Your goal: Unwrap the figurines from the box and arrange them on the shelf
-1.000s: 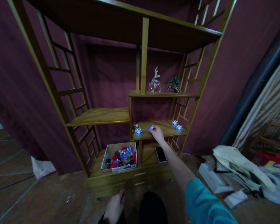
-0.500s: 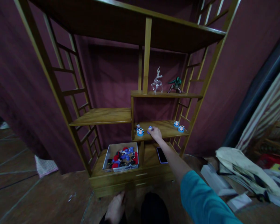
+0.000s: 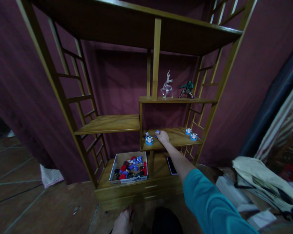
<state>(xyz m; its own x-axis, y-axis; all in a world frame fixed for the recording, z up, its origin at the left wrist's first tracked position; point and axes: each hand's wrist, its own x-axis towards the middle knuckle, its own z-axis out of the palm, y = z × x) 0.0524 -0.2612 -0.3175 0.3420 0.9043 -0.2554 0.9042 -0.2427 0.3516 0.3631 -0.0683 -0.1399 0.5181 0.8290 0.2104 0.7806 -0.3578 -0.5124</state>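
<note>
My right hand [image 3: 163, 136] reaches onto the lower right shelf [image 3: 177, 138], its fingers closed round a small purple-and-white figurine [image 3: 157, 132] at shelf level. Just left of it stand a blue-based figurine [image 3: 149, 140] and, behind that one, another small figurine [image 3: 146, 134]. Two similar blue-based figurines, one farther back [image 3: 188, 131] and one nearer the front [image 3: 193, 136], stand at the shelf's right end. Low at the bottom edge, my left hand [image 3: 123, 222] appears to rest over my dark-clothed knee, holding nothing visible; its fingertips are dim.
A shallow cardboard box [image 3: 116, 162] of red, black and purple figurines sits on the cabinet base. A phone [image 3: 171, 165] lies right of it. Above stand a clear deer figure [image 3: 167, 86] and a green figure [image 3: 187, 89]. Cloth and bags [image 3: 258, 172] lie on the right.
The view has shifted slightly, so the cabinet appears a little lower and farther right. My right hand stays at the purple-and-white figurine, with only a slight shift of the fingers.
</note>
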